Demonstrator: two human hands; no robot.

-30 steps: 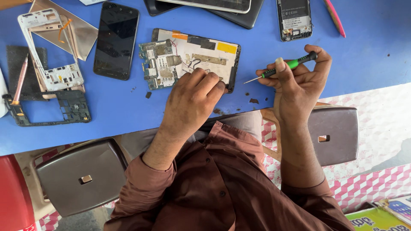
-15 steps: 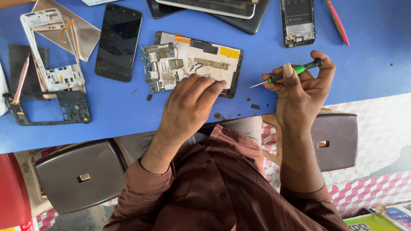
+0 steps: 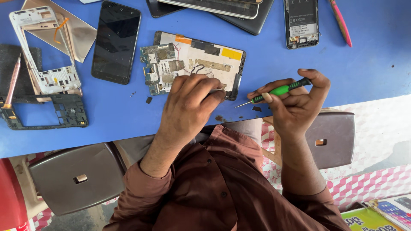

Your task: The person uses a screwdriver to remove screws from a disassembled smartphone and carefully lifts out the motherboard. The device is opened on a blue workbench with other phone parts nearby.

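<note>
— Hands: what is each one doing?

— His left hand (image 3: pixel 192 100) lies over the near edge of the opened tablet (image 3: pixel 205 57), fingers bent down onto it. Whether they pinch anything underneath cannot be told; the knuckles hide it. His right hand (image 3: pixel 299 100) is clenched round a green-handled screwdriver (image 3: pixel 278 90), held just off the tablet's right corner with the tip pointing toward it, in the air.

— And where is the tablet?

— Flat on the blue worktop (image 3: pixel 376 55), back cover off, with the circuit board (image 3: pixel 158 68) bared at its left end. A black phone (image 3: pixel 115 40) lies beside it, and a white frame (image 3: pixel 47 79) further left. A few small loose bits (image 3: pixel 148 100) sit on the worktop just below the board.

— Which step does it look like?

— Probably between screws: the tablet pinned, the tool lifted clear.

— What would the next move call for?

— Keeping the tablet pressed flat, and bringing the thin tip straight down onto its mark, since the fingers cover part of that edge.
</note>
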